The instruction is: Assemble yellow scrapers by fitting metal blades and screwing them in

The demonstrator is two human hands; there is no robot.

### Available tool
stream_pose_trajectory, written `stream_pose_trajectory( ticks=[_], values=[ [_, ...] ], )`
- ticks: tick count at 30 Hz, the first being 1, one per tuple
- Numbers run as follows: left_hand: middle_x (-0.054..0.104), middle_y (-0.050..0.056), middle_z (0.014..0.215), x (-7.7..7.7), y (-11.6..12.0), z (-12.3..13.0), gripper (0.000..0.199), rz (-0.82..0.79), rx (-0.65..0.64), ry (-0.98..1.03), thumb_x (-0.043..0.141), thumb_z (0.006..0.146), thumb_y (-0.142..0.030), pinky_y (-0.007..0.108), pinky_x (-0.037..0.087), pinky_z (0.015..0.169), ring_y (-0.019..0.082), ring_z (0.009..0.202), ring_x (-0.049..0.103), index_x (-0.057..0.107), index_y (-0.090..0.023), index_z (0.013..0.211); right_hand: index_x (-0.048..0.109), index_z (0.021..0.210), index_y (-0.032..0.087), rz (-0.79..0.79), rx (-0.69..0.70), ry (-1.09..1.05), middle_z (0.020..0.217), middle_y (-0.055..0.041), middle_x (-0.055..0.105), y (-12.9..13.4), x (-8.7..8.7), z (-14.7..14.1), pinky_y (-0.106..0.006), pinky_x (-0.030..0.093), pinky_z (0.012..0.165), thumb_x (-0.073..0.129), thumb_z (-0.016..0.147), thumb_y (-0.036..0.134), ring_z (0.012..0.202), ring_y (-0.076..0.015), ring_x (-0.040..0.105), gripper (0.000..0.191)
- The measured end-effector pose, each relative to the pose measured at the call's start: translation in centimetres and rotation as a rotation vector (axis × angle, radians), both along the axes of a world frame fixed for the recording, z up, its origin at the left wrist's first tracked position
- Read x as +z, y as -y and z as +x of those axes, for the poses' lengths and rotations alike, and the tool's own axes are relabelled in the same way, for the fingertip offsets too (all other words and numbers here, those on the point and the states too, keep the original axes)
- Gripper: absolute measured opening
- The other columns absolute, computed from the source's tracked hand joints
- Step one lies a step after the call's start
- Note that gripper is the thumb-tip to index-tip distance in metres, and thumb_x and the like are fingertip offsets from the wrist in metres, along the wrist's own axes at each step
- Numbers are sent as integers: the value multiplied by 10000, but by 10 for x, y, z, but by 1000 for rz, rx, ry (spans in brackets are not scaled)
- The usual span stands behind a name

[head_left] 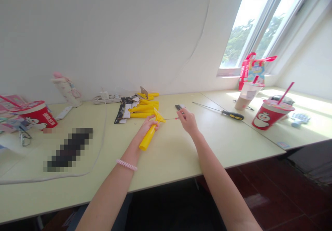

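My left hand point(150, 124) is closed around a yellow plastic tool point(147, 139), its hollow round handle pointing toward me and its wider head up and away. From the right, my right hand point(187, 119) grips a small screwdriver point(171, 119), whose thin shaft reaches to the head of the yellow tool. The screwdriver's handle is mostly hidden by my fingers. Behind my left hand lies a pile of similar yellow tools point(144, 109) with black and white cards point(121, 114). A dark object point(177, 107) lies just beyond my right hand.
To the right lie a long black and yellow screwdriver point(232, 115), a red cup point(268, 115) and a clear cup point(247, 96). At left are another red cup point(38, 115), a bottle point(67, 91), a power strip point(110, 100), a blurred dark object point(70, 149) and a white cable point(103, 130).
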State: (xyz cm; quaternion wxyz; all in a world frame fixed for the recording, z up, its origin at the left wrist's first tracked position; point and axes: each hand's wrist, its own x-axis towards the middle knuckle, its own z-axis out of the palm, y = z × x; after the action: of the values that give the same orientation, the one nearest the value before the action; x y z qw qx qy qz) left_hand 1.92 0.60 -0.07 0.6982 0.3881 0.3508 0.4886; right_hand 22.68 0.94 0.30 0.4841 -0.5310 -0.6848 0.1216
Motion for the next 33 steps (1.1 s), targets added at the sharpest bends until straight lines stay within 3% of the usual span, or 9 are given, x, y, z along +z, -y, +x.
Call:
stream_pose_trajectory(
  ticks=[7,15,21,27,33],
  values=[
    [525,-6,690,4,3,1,559,-16,50,-7,548,692,-45,161,366,435,64,469,486,368,-179,1205,413,733,224,37,90,-19,626,28,496,-2,-1,2,-247,359,539,446,771,300,566,-140,484,91],
    [535,2,707,3,2,2,575,-23,10,4,559,674,-28,163,380,451,63,482,490,370,-176,1196,457,696,220,-29,12,-22,547,11,526,-3,-1,3,-250,351,538,358,862,416,579,-160,551,275],
    [527,-4,691,3,1,0,546,-36,42,16,564,677,-37,156,372,432,64,478,492,391,-179,1174,432,779,224,7,147,-65,706,4,600,-4,-2,2,-256,398,593,454,816,358,654,-160,592,141],
    [528,-8,677,3,4,4,547,-60,6,-16,553,668,-17,161,387,446,61,465,489,387,-181,1162,455,715,230,-15,-17,-39,501,22,508,-2,0,3,-248,336,514,404,848,450,558,-175,578,263],
    [530,-9,682,2,2,1,559,-52,41,10,569,675,-35,161,380,438,61,467,489,386,-178,1184,443,760,222,14,73,-9,745,-13,595,-4,0,4,-262,388,597,417,811,344,655,-160,554,135]
  ],
)
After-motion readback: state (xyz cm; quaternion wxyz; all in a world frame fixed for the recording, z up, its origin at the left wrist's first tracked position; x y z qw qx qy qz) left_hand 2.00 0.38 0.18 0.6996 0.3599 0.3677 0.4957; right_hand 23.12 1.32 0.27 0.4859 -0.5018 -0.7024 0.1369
